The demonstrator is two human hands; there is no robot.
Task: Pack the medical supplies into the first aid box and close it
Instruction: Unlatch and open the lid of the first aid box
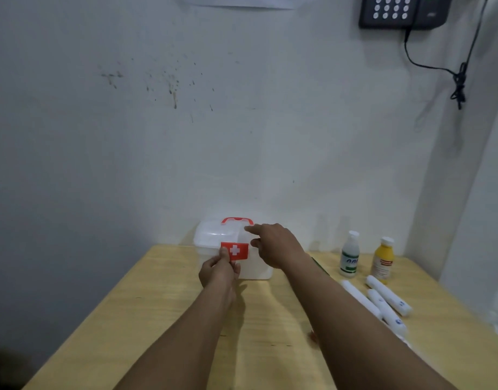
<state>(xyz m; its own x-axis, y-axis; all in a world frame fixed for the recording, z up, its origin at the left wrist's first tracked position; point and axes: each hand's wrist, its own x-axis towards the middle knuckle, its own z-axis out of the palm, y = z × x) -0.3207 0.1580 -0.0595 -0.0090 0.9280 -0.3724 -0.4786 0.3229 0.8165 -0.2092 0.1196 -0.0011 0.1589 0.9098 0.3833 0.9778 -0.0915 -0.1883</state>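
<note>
A white translucent first aid box [211, 237] with a red handle [237, 220] stands at the far edge of the wooden table, its lid down. My left hand [218, 273] pinches the red latch with a white cross [238, 250] on the box's front. My right hand [274, 246] rests against the box's right side, fingers spread and pointing left. To the right stand a white bottle [349, 254] and a yellow bottle [382, 260]. Three white rolls [387, 301] lie in front of the bottles.
The light wooden table [163, 319] meets a white wall at its far edge and another wall on the right. A black keypad device [402, 11] with a hanging cable is mounted high on the wall.
</note>
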